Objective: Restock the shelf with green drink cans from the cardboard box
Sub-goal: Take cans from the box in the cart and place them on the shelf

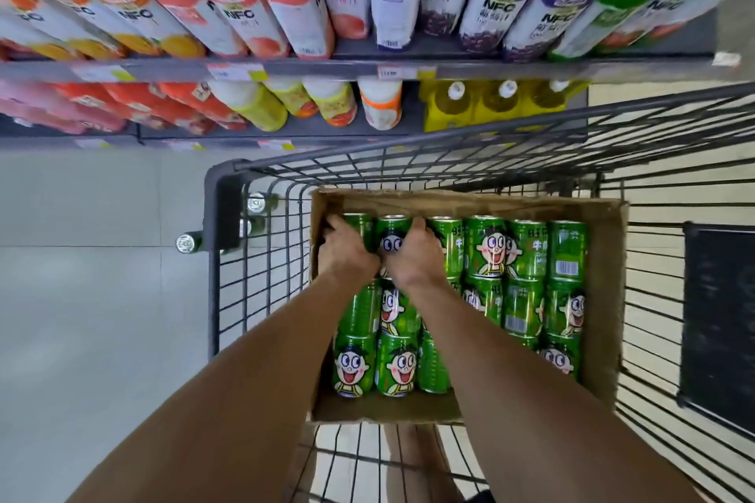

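Head view: both hands' grips, left hand [346,255] and right hand [413,257], seemingly clasp green cans [391,245] in cardboard box [604,298].

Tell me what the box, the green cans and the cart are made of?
The box looks like plain brown cardboard, matte with rough edges. The green cans seem to be thin metal with glossy print; their rims shine silver. The cart looks like dark painted metal wire, from its thin bar grid.

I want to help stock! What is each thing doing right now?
Brown cardboard box: open, in the wire cart.
Green drink cans: lying stacked inside the box.
Left hand: gripping a can.
Right hand: gripping a can.
Juice bottles: standing on shelves.
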`<state>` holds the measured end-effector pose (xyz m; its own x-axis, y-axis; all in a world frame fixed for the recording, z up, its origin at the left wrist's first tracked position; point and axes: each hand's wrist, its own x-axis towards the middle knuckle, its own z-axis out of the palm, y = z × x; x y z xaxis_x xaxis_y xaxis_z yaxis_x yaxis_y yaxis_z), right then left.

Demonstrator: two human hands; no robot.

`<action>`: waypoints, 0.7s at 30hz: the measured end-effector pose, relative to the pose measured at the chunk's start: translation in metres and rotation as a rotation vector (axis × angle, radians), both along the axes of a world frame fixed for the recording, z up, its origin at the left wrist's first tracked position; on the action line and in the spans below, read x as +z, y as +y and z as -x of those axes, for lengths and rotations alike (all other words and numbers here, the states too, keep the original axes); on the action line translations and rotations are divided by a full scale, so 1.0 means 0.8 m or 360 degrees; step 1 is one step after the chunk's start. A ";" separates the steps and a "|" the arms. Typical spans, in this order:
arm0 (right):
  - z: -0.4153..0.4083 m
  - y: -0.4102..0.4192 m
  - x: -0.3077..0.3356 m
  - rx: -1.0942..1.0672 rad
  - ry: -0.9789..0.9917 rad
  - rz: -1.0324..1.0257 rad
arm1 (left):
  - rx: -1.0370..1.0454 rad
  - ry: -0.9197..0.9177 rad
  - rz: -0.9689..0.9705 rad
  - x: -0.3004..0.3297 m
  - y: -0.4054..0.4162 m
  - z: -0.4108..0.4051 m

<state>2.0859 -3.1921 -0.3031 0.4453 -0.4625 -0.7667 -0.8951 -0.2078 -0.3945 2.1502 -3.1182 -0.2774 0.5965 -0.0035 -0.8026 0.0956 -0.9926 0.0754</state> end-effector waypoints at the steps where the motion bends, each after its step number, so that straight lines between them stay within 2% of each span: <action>1: 0.004 0.000 0.003 -0.0027 -0.0028 0.0004 | 0.0018 0.0014 0.0020 0.004 0.004 0.002; 7: 0.032 0.000 0.059 -0.0095 -0.0155 0.0022 | 0.0134 0.0031 0.0305 0.065 0.024 0.010; 11: 0.049 0.023 0.118 -0.0073 -0.0170 0.0110 | 0.0419 0.0062 0.0851 0.125 0.051 0.023; 17: 0.058 0.096 0.206 0.0039 -0.0447 0.0278 | 0.0563 0.0023 0.1247 0.197 0.150 0.044; 21: 0.053 0.167 0.290 0.0159 -0.0625 0.0380 | 0.0639 -0.0100 0.1349 0.241 0.235 0.050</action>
<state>2.0436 -3.0582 -0.0708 0.7316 -0.5457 -0.4086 -0.6587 -0.4114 -0.6300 2.1106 -2.9301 -0.0847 0.7220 -0.3567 -0.5929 0.3901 -0.4979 0.7746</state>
